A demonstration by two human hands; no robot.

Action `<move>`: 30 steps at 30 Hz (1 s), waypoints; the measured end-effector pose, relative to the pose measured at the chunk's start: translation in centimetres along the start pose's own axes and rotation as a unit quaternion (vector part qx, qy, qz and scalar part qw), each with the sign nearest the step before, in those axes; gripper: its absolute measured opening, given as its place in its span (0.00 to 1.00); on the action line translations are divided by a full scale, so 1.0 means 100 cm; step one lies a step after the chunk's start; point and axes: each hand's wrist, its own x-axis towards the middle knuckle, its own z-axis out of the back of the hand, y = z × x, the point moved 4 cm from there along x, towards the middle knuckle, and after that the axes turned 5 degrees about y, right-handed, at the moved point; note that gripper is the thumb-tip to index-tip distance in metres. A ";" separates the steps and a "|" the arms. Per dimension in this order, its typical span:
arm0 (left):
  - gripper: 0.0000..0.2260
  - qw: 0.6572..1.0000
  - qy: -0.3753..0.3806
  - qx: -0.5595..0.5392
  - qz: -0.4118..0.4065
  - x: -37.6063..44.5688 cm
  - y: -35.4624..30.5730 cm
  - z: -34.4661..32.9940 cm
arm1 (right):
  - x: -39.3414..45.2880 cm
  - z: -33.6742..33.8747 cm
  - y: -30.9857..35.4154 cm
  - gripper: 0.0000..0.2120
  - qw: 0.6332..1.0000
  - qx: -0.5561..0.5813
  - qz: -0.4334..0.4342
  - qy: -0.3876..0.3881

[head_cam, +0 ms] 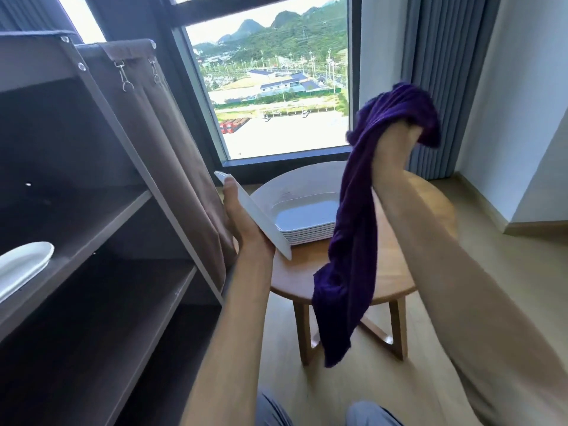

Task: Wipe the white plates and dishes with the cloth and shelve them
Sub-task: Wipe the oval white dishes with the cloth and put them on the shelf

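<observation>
A white plate (255, 215) is held on edge by the left hand (242, 222), fingers curled behind it, above the counter's (307, 272) left edge. The purple cloth (353, 226) is gripped by the right hand (396, 142). Wiping seems in hand; next, cloth must meet plate. A stack of dishes (307, 222) waits mid-counter.

A stack of dishes (304, 221) sits on the round table (384, 281), right of the shelf unit (101, 229) holding one plate (23, 265).

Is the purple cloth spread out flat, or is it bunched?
Bunched. The right hand grips the purple cloth at its top, and the rest hangs down in loose folds.
</observation>
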 end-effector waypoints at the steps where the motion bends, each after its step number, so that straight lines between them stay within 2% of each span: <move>1: 0.18 1.000 0.007 -0.006 0.003 0.000 -0.001 0.001 | 0.011 -0.002 0.006 0.06 0.999 0.015 0.043 -0.013; 3: 0.19 1.000 0.001 0.004 -0.004 -0.002 -0.003 -0.001 | 0.028 0.002 0.010 0.05 0.984 -0.124 0.113 -0.053; 5: 0.23 0.997 -0.034 0.048 -0.048 -0.001 -0.003 -0.002 | 0.042 0.013 0.000 0.09 0.947 -0.301 0.098 -0.060; 6: 0.26 0.994 -0.040 0.066 -0.074 -0.002 -0.002 -0.004 | 0.045 0.022 -0.009 0.11 0.915 -0.392 0.081 -0.051; 8: 0.29 0.988 -0.029 0.108 -0.111 -0.007 -0.002 -0.013 | 0.046 0.046 -0.032 0.13 0.836 -0.549 -0.015 -0.009; 10: 0.28 0.979 -0.010 0.152 -0.133 -0.009 0.003 -0.020 | 0.032 0.068 -0.057 0.07 0.752 -0.639 -0.143 0.071; 11: 0.26 0.974 -0.002 0.176 -0.142 -0.010 0.006 -0.024 | 0.022 0.075 -0.065 0.06 0.711 -0.671 -0.180 0.107; 12: 0.25 0.969 0.004 0.195 -0.151 -0.008 0.008 -0.026 | 0.012 0.077 -0.070 0.08 0.678 -0.698 -0.187 0.133; 13: 0.24 0.967 0.004 0.205 -0.153 -0.007 0.010 -0.028 | 0.004 0.076 -0.074 0.10 0.664 -0.714 -0.165 0.146; 14: 0.24 0.968 -0.001 0.202 -0.145 -0.005 0.012 -0.030 | -0.004 0.073 -0.075 0.14 0.682 -0.702 -0.133 0.157; 15: 0.25 0.972 -0.010 0.192 -0.136 -0.003 0.013 -0.031 | -0.015 0.065 -0.077 0.19 0.734 -0.644 -0.115 0.182; 16: 0.27 0.977 -0.022 0.172 -0.122 0.000 0.014 -0.031 | -0.027 0.055 -0.078 0.26 0.785 -0.560 -0.130 0.229; 17: 0.29 0.982 -0.040 0.152 -0.101 0.003 0.015 -0.030 | -0.041 0.045 -0.082 0.32 0.814 -0.468 -0.171 0.298; 18: 0.31 0.986 -0.063 0.133 -0.078 0.008 0.014 -0.027 | -0.055 0.037 -0.084 0.33 0.811 -0.393 -0.221 0.374; 19: 0.33 0.987 -0.090 0.117 -0.055 0.012 0.012 -0.023 | -0.068 0.031 -0.086 0.31 0.787 -0.352 -0.252 0.440; 21: 0.38 0.987 -0.133 0.086 -0.029 0.023 0.006 -0.011 | -0.087 0.025 -0.094 0.28 0.739 -0.343 -0.251 0.522; 23: 0.47 0.987 -0.142 0.080 -0.006 0.029 -0.003 0.003 | -0.098 0.018 -0.107 0.23 0.750 -0.371 -0.188 0.514; 26: 0.53 0.985 -0.132 0.111 -0.001 0.027 -0.018 0.026 | -0.106 0.005 -0.116 0.08 0.837 -0.394 -0.056 0.376; 28: 0.48 0.983 -0.113 0.131 -0.052 0.023 -0.034 0.044 | -0.111 -0.003 -0.117 0.06 0.890 -0.342 -0.038 0.299; 30: 0.36 0.968 -0.113 0.175 -0.138 0.015 -0.056 0.064 | -0.113 -0.016 -0.116 0.05 0.905 -0.300 -0.048 0.298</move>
